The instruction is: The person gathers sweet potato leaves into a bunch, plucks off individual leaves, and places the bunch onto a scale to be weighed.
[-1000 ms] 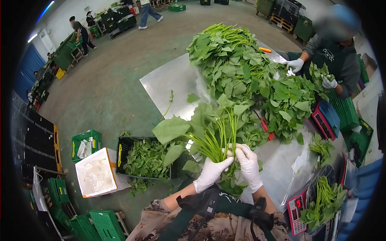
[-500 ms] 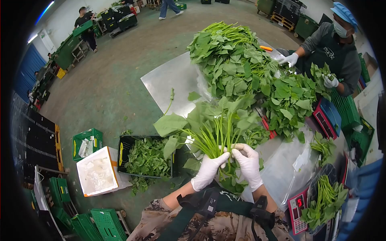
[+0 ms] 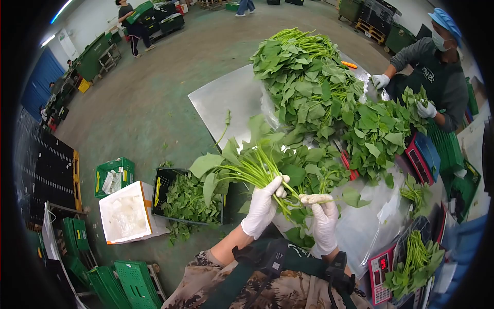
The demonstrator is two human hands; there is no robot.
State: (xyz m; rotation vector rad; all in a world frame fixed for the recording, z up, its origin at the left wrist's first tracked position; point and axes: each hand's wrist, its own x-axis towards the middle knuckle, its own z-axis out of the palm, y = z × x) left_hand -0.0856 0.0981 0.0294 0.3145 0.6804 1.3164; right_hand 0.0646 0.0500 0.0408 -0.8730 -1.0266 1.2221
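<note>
My gloved left hand (image 3: 263, 206) is closed round the stems of a bunch of leafy greens (image 3: 252, 167), whose leaves fan out to the upper left. Just right of it, my gloved right hand (image 3: 323, 216) pinches a single leafy stem (image 3: 337, 200) with a leaf pointing right. Beyond my hands, a large heap of greens (image 3: 303, 77) covers much of the metal table (image 3: 226, 98). Red-handled scissors (image 3: 350, 165) lie among the leaves. At the lower right, a bunch of greens (image 3: 416, 262) rests on a scale with a red keypad (image 3: 381, 275).
Across the table a co-worker (image 3: 437, 72) in gloves holds greens. A black crate of leaves (image 3: 190, 198), a white foam box (image 3: 123, 213) and a green crate (image 3: 114, 176) stand on the floor at left. A second scale (image 3: 419, 159) is at the right.
My left hand has tilted the bunch to the left. My right hand has moved slightly away from it, now with one stem between its fingers. A person in the background has walked right with a crate.
</note>
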